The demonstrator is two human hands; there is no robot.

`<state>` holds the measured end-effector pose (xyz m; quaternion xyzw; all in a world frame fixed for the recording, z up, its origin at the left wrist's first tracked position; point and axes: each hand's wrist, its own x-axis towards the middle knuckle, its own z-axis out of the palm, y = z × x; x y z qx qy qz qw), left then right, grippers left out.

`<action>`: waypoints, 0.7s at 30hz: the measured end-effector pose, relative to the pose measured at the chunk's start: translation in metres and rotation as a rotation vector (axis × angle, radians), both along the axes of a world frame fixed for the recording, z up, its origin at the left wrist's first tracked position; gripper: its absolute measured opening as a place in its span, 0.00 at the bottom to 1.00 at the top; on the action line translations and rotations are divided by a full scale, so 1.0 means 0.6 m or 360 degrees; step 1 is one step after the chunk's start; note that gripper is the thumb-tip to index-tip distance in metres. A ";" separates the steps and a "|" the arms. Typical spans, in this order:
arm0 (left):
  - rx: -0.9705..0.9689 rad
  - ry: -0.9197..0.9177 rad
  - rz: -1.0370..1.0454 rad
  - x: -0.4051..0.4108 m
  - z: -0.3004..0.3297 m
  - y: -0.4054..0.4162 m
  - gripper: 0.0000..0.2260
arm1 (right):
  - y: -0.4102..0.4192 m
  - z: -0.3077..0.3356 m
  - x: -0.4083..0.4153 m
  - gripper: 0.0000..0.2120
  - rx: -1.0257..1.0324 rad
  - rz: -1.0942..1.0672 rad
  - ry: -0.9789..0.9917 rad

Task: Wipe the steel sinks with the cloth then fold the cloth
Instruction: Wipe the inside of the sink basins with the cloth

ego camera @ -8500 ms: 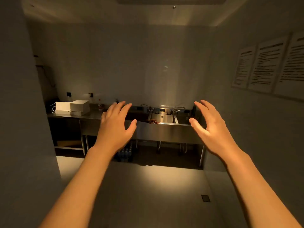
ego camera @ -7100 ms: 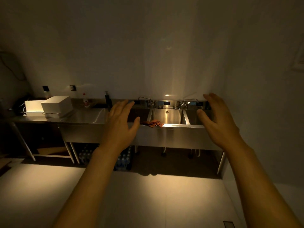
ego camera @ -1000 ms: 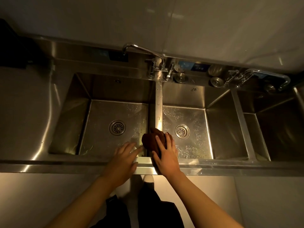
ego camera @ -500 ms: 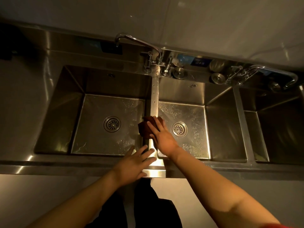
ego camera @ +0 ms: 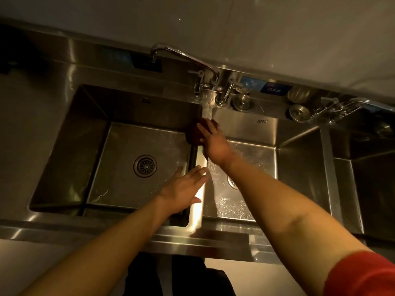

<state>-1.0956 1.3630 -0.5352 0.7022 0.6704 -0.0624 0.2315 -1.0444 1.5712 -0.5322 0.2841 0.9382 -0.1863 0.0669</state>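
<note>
Wiping step in hand. Right hand presses the dark reddish-brown bunched cloth flat-fingered onto the far end of the narrow steel divider between the left steel sink basin and middle steel sink basin. Left hand rests open, empty, near the divider's front. Likely next: carry the cloth down into a basin; folding not yet begun.

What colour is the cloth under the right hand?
Dark reddish-brown, plain; the cloth shows in the head view, partly covered by the right hand.
</note>
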 end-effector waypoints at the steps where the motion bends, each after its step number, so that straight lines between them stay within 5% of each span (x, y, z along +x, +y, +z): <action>1: -0.0007 -0.0011 0.0018 -0.005 0.000 0.012 0.38 | 0.017 -0.001 -0.013 0.32 -0.0005 -0.0009 0.0004; 9: -0.0059 -0.0112 0.0254 -0.039 0.007 0.072 0.39 | 0.090 -0.009 -0.083 0.27 -0.0043 -0.0220 0.0093; 21: -0.0057 -0.0057 0.0144 0.000 0.004 0.001 0.37 | -0.019 -0.009 -0.010 0.25 0.0001 -0.0204 0.0154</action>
